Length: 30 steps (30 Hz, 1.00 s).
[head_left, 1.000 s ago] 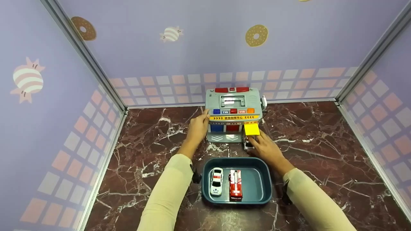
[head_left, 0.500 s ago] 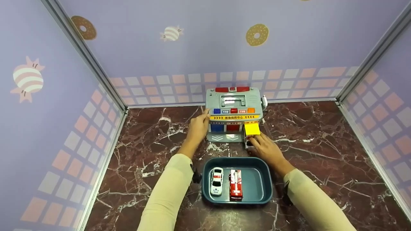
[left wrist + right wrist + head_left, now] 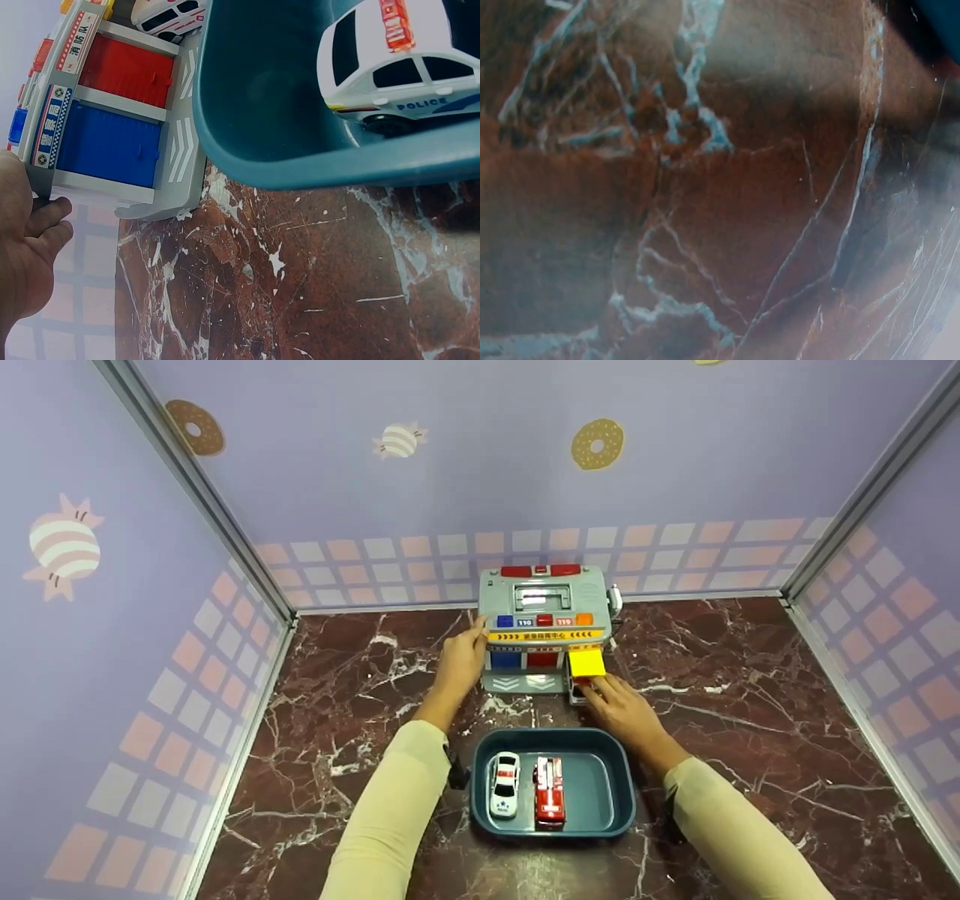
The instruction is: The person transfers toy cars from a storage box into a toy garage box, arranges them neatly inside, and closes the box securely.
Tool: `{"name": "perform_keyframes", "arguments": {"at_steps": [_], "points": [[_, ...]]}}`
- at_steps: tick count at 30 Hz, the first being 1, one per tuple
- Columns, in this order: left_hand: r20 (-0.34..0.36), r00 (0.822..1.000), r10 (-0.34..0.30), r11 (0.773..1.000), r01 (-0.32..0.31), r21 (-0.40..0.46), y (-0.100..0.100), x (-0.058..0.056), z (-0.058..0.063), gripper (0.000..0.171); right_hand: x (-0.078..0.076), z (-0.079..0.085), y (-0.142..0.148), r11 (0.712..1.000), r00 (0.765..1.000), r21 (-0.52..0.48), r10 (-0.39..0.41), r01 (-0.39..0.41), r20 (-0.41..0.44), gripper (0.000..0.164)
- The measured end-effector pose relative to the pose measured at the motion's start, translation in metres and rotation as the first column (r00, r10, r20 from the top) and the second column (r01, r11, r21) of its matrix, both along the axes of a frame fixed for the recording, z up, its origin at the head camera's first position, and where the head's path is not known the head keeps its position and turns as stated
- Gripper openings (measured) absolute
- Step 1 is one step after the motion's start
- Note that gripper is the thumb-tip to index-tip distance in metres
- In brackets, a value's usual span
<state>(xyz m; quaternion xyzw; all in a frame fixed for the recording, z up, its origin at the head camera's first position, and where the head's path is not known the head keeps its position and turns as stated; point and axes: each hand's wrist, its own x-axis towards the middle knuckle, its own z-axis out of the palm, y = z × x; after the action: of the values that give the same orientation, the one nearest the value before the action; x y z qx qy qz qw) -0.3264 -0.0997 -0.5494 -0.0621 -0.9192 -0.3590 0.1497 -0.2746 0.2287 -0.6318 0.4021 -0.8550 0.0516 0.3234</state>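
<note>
A grey toy garage [image 3: 544, 594] with blue and red doors stands against the back wall. My left hand [image 3: 460, 661] grips its left side, fingers curled at the roof's corner in the left wrist view. Under the raised yellow door [image 3: 587, 663] at the garage's right bay is a white toy ambulance [image 3: 169, 16], partly inside. My right hand [image 3: 622, 711] holds the ambulance from the right with fingertips on its rear part. The yellow door hides the ambulance's front in the head view. The right wrist view shows only marbled tabletop and a dark edge.
In front of the garage sits a dark teal tray [image 3: 628, 780]. Inside it lie a white toy police car [image 3: 505, 786] and a red toy fire engine [image 3: 550, 795], side by side. The marbled tabletop [image 3: 360, 810] is enclosed by patterned panels at the back and both sides.
The toy ambulance has slid slightly further into the right bay, the right hand's fingers moving with it. The left hand stays on the garage, and the tray has not moved.
</note>
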Motion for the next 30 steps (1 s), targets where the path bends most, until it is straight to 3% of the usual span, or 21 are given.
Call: {"name": "perform_keyframes", "arguments": {"at_steps": [7,18,25,30], "points": [[-0.005,1.0,-0.01,1.0,0.01,0.009,0.0002,0.0018,0.0014,0.037,0.0009,0.0003,0.0011,0.999,1.0,0.041,-0.025,0.024,0.007,0.041],[0.005,1.0,-0.006,1.0,0.006,0.01,0.001,0.0017,0.0009,0.04,0.0047,0.0,0.0019,0.994,0.98,0.071,-0.096,0.085,0.172,0.049],[0.013,1.0,-0.006,1.0,0.005,0.013,0.0009,0.0026,0.0012,0.041,0.0052,-0.0028,0.0045,0.983,0.981,0.151,-0.128,0.107,0.142,0.049],[0.025,1.0,-0.001,1.0,0.001,0.025,0.0004,0.0021,0.001,0.042,0.0059,-0.0009,0.0047,0.985,0.976,0.145,-0.121,0.095,0.181,0.053]]}}
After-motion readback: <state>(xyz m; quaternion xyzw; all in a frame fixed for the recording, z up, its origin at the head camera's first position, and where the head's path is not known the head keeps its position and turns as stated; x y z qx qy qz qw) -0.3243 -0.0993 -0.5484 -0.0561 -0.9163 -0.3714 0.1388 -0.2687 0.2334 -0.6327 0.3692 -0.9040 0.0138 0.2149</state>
